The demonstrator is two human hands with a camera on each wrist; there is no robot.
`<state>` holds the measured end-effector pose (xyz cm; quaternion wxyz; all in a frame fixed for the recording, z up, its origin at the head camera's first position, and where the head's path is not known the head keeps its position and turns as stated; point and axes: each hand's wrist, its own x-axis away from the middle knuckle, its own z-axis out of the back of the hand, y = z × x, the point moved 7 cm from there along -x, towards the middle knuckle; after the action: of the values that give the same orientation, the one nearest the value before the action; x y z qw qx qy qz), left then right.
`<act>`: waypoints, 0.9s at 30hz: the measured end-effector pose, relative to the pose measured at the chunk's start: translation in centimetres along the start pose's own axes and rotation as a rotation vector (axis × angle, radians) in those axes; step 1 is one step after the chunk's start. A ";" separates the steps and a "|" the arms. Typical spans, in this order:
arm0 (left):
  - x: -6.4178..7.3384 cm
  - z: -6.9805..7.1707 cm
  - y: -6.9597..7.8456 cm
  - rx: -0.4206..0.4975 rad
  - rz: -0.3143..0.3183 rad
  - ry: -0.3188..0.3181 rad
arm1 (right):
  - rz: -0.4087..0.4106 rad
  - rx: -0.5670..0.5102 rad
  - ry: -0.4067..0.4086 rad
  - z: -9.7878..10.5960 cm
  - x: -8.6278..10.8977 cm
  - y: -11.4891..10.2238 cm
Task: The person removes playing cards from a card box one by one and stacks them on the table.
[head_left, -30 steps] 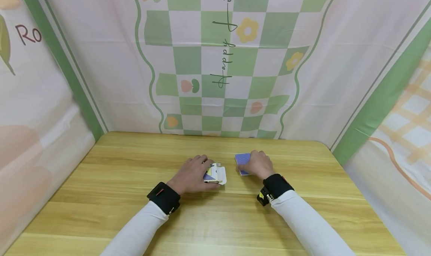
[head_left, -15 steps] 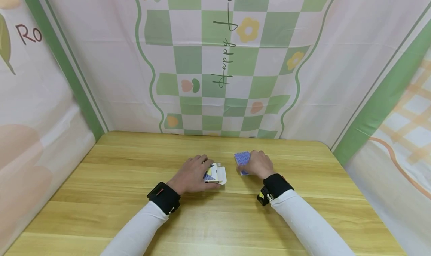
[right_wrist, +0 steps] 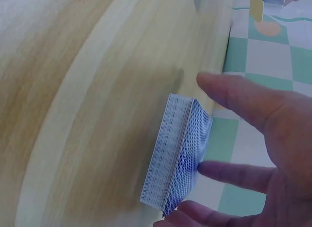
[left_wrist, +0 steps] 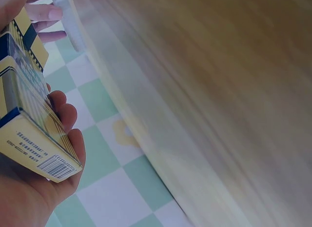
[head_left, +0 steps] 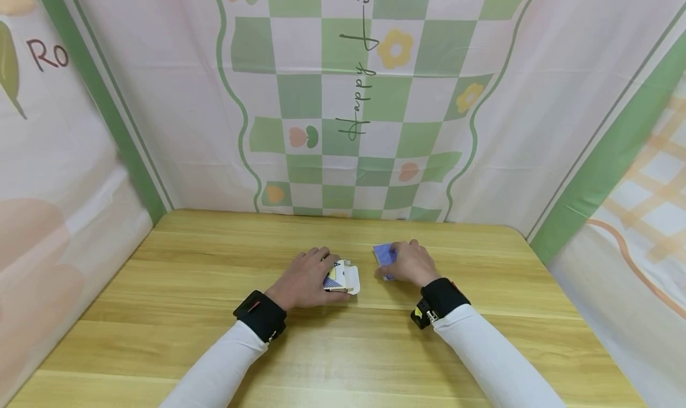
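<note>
My left hand (head_left: pixel 305 282) grips a playing card box (head_left: pixel 339 273), whose white flap is folded out towards the right. In the left wrist view the fingers curl round the cream and blue box (left_wrist: pixel 36 134), its barcode end towards the camera. To the right, a squared deck of playing cards (head_left: pixel 383 253) lies on the table, blue patterned back up. My right hand (head_left: pixel 411 263) is over it. The right wrist view has the fingers spread and fairly straight, one fingertip at the deck's (right_wrist: pixel 165 154) patterned back, and the thumb (right_wrist: pixel 214 85) apart from the deck.
Both hands work over a wooden table (head_left: pixel 332 348). A patterned cloth (head_left: pixel 370 110) hangs right behind its far edge, with more cloth at both sides. Black straps with cameras circle both wrists.
My right hand has loosened on the deck: its fingers are spread wider and the hand has shifted slightly. The deck stays nearly in place. My left hand and the card box have not visibly moved.
</note>
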<state>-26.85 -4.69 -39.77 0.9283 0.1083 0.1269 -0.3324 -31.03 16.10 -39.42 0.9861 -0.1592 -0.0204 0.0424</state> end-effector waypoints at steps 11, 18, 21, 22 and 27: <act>0.0 -0.2 0.2 -0.007 -0.007 0.011 | -0.014 -0.024 0.016 0.0 0.1 0.2; -0.1 -0.3 0.1 -0.008 -0.009 0.014 | -0.012 -0.029 0.040 0.1 0.2 0.2; -0.1 -0.3 0.2 -0.008 -0.009 0.012 | 0.022 -0.021 0.101 0.5 0.5 -0.4; -0.1 -0.3 0.2 -0.006 -0.009 0.012 | 0.051 -0.036 0.128 0.7 0.7 -0.8; -0.3 0.0 0.4 0.000 -0.014 0.020 | 0.295 -0.264 0.140 0.7 1.9 -4.0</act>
<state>-26.82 -4.25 -39.70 0.9245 0.1109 0.1368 -0.3380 -28.83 12.75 -37.41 0.9388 -0.2910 0.0665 0.1720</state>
